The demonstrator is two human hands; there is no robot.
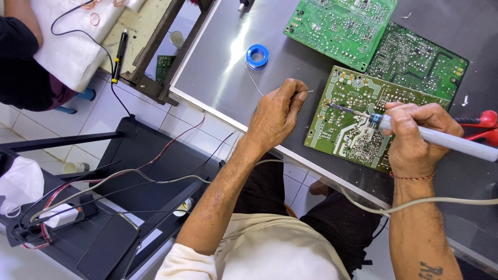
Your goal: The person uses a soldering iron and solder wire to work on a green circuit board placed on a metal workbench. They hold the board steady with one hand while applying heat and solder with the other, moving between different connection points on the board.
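Observation:
My left hand (275, 115) rests on the grey metal table (223, 67), pinching a thin solder wire (254, 83) whose end pokes out toward a green circuit board (345, 124). The wire runs back to a blue solder spool (257, 55). In my right hand (415, 137) I hold a white soldering iron (446, 140), its metal tip lying over the upper left part of that board. The iron's grey cord (446, 202) loops under my right wrist.
Two more green circuit boards (340, 26) (417, 59) lie at the back. A red-handled tool (480, 127) sits at the right edge. Another person's arm (21, 52) is at the top left by a white cloth. A black stand with wires (119, 207) is below left.

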